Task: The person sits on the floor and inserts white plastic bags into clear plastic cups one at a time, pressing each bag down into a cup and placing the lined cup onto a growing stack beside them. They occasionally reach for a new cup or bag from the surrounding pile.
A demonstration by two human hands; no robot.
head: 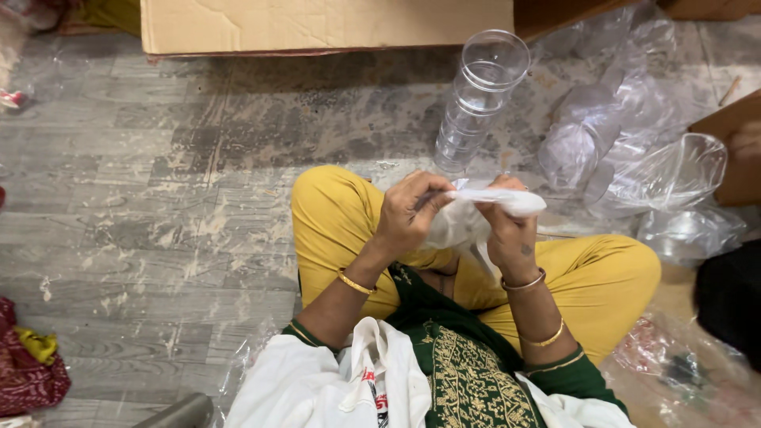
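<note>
White plastic bag (468, 218) held above the lap. Left hand (408, 210) and right hand (507, 226) pinch its upper edge, fingers clamped. Stacked clear cups (479, 99) stand just beyond on the floor (158, 198).

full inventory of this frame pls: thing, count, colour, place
White thin plastic bag: one, white, held between both hands above the lap.
Stack of clear plastic cups: one stack, transparent, lying on the floor ahead of the knees.
Clear plastic bags: several, transparent, crumpled at right.
Brown cardboard box: one, tan, top edge.
Red cloth bundle: one, red, lower left.
Grey wood-pattern floor: grey, throughout.
Left hand: gripping the bag.
Right hand: gripping the bag.
</note>
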